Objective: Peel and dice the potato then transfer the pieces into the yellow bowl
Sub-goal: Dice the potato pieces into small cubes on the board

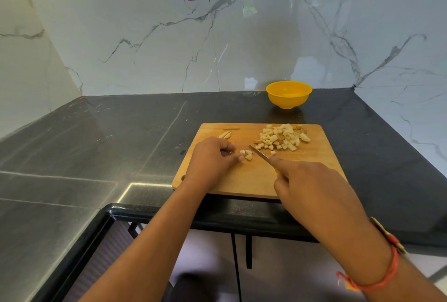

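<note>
Head view: my left hand [212, 156] pinches potato pieces [246, 154] with curled fingers on the cutting board [314, 161]; my right hand [312, 183] grips the knife [260, 154]; diced pile [281, 139] far right; yellow bowl [289, 93] beyond, on the desk [121, 144].

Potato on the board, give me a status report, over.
Left hand pinches small pieces, right hand grips knife. Diced pile on cutting board, one wedge uncut. Yellow bowl empty, nothing between it and the board.
</note>
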The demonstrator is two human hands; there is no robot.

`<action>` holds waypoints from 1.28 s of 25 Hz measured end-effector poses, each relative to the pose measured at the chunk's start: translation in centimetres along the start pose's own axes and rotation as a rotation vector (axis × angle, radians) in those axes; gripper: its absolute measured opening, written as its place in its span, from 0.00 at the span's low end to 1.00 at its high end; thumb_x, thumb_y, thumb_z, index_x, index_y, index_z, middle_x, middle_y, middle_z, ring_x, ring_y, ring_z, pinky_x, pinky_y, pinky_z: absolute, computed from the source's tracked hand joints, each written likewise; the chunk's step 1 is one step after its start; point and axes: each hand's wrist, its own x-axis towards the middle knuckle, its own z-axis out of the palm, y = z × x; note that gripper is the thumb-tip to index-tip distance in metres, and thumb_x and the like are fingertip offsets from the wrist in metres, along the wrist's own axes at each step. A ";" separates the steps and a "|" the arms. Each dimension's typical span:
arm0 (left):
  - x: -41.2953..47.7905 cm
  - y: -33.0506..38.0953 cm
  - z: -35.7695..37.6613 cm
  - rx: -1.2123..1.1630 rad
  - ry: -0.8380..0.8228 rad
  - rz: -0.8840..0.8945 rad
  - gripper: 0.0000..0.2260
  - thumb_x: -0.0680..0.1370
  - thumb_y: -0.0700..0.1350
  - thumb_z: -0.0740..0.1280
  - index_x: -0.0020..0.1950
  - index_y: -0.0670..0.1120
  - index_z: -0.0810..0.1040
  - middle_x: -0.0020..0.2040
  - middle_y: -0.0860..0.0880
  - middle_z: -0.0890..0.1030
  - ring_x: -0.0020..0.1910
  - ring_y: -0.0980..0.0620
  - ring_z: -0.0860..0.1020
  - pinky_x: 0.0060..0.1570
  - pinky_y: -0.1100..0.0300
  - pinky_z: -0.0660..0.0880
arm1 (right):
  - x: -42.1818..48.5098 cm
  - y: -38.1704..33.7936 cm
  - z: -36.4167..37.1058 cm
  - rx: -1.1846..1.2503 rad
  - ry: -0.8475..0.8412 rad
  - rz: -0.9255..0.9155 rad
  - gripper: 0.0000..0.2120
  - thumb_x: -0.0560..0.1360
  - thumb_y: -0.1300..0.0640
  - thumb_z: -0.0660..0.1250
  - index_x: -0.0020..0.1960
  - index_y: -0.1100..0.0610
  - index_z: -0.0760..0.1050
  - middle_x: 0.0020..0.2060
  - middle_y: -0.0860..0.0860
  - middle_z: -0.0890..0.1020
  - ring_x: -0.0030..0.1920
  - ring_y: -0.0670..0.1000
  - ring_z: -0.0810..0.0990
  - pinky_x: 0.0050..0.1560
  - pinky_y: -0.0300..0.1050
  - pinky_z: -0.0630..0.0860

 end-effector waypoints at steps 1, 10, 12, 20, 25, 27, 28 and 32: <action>0.1 0.3 0.2 0.007 -0.017 0.004 0.16 0.73 0.53 0.75 0.59 0.50 0.83 0.41 0.58 0.79 0.40 0.60 0.76 0.40 0.71 0.69 | 0.1 0.2 -0.1 0.011 0.005 0.010 0.23 0.83 0.50 0.53 0.76 0.37 0.61 0.40 0.43 0.74 0.40 0.46 0.76 0.42 0.44 0.79; 1.9 3.5 3.5 -0.019 0.049 0.017 0.17 0.73 0.51 0.76 0.59 0.47 0.84 0.48 0.51 0.84 0.44 0.58 0.78 0.43 0.68 0.72 | 1.0 1.6 -0.6 0.065 0.055 0.052 0.22 0.82 0.48 0.55 0.75 0.37 0.64 0.33 0.40 0.71 0.33 0.45 0.74 0.36 0.40 0.77; 1.8 2.8 2.8 -0.063 0.088 0.017 0.18 0.72 0.50 0.77 0.61 0.47 0.82 0.52 0.51 0.83 0.46 0.58 0.78 0.43 0.70 0.72 | 1.3 1.2 -0.3 0.080 0.066 0.051 0.22 0.82 0.48 0.56 0.75 0.37 0.64 0.36 0.41 0.75 0.34 0.45 0.75 0.37 0.42 0.78; 4.6 -2.0 -0.7 0.114 0.135 -0.069 0.23 0.75 0.52 0.74 0.67 0.44 0.78 0.62 0.47 0.80 0.60 0.49 0.78 0.57 0.59 0.72 | 4.2 -2.2 4.4 0.170 0.105 0.023 0.22 0.80 0.48 0.57 0.74 0.42 0.68 0.46 0.45 0.83 0.42 0.47 0.79 0.40 0.44 0.77; 7.0 -2.1 0.2 0.175 0.051 -0.003 0.20 0.75 0.57 0.73 0.61 0.46 0.82 0.55 0.49 0.83 0.55 0.50 0.79 0.54 0.59 0.75 | 4.3 -1.8 5.1 0.173 0.182 0.062 0.22 0.81 0.47 0.57 0.75 0.43 0.68 0.41 0.44 0.81 0.36 0.45 0.74 0.32 0.39 0.68; 7.7 -1.8 0.7 0.159 0.058 0.005 0.20 0.77 0.56 0.70 0.64 0.46 0.80 0.57 0.49 0.81 0.58 0.48 0.78 0.57 0.55 0.75 | 4.3 -1.8 5.2 0.199 0.193 0.068 0.22 0.81 0.48 0.57 0.75 0.44 0.68 0.39 0.43 0.79 0.36 0.44 0.74 0.31 0.38 0.67; 8.2 -1.7 0.9 0.140 0.062 0.015 0.18 0.79 0.55 0.68 0.65 0.46 0.79 0.59 0.48 0.80 0.60 0.47 0.77 0.59 0.54 0.74 | 4.2 -1.8 5.3 0.209 0.197 0.071 0.22 0.81 0.48 0.57 0.75 0.44 0.68 0.38 0.42 0.77 0.36 0.44 0.74 0.31 0.38 0.67; 10.0 -1.6 1.3 0.208 -0.018 0.064 0.13 0.83 0.48 0.63 0.64 0.47 0.81 0.62 0.46 0.80 0.63 0.44 0.76 0.63 0.51 0.72 | 4.1 -1.9 5.3 0.217 0.225 0.082 0.22 0.82 0.48 0.57 0.75 0.44 0.68 0.35 0.41 0.74 0.34 0.43 0.73 0.29 0.35 0.64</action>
